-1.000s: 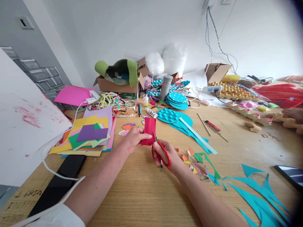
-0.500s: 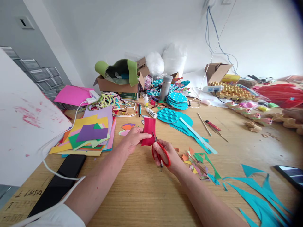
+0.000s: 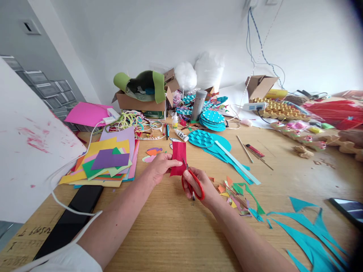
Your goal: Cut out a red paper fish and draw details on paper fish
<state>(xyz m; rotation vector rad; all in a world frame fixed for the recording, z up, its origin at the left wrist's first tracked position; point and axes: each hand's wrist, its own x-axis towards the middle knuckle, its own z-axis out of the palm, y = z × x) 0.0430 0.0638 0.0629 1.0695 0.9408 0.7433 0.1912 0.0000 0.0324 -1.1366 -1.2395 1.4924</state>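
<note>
My left hand (image 3: 163, 165) pinches a red sheet of paper (image 3: 179, 152) by its left edge, thumb on top. The paper is held upright above the wooden table. In my right hand (image 3: 200, 184) are scissors with red handles (image 3: 197, 181), my fingers through the loops. Their blades lie against the paper's right side, near its lower half; how far they are into it I cannot tell. Small coloured paper scraps (image 3: 235, 192) lie to the right of my right hand. Cut paper ovals (image 3: 153, 153) rest just beyond my left hand.
A stack of coloured paper (image 3: 110, 159) and a black phone (image 3: 70, 215) with a white cable are at left. Blue paper offcuts (image 3: 309, 230) lie at right. Behind stand a grey thermos (image 3: 199, 105), a white bottle (image 3: 181, 135), blue discs (image 3: 212, 120) and a cardboard box (image 3: 141, 102).
The red paper has shifted very slightly, and the scissor blades look a little further apart. Both hands stay in nearly the same place.
</note>
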